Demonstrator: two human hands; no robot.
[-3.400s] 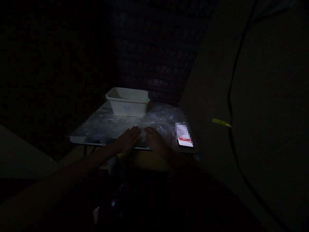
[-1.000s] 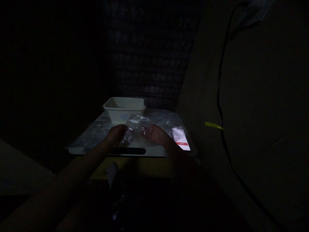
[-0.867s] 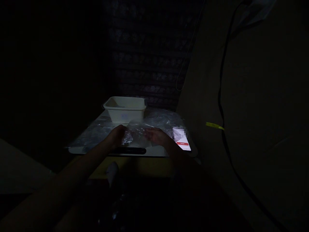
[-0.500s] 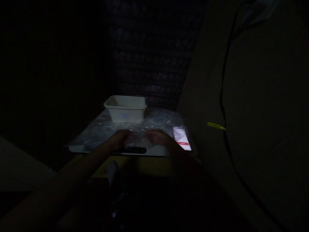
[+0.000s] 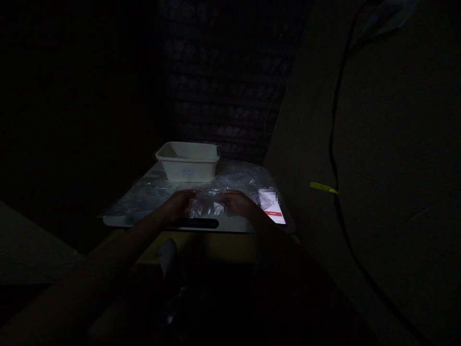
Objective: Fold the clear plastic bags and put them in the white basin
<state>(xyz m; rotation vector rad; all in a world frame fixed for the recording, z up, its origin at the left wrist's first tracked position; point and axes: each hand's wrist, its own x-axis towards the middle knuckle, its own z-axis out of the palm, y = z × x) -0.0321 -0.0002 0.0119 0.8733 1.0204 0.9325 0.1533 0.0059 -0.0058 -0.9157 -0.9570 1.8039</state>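
In dim light, my left hand (image 5: 181,203) and my right hand (image 5: 236,203) grip a clear plastic bag (image 5: 207,205) between them, just above the front of a white board-like tabletop (image 5: 230,225). Fingers of both hands are closed on the bag's two sides. The bag is crumpled and catches light, with a bright patch near my right fingers; whether anything is inside I cannot tell. More clear plastic film (image 5: 140,194) lies over the tabletop. Behind my hands stands a cream plastic basin (image 5: 189,170), its inside mostly in shadow.
A lit phone (image 5: 272,206) lies right of my right hand. The board's dark handle slot (image 5: 198,223) is at its front edge. A black cable (image 5: 332,144) with a yellow tag (image 5: 323,187) hangs along the right wall. A grey object, perhaps a foot (image 5: 167,254), shows below.
The plastic between my hands has shifted and bunched up, showing a brighter crumpled patch. My hands have barely moved. The basin and phone stay where they were.
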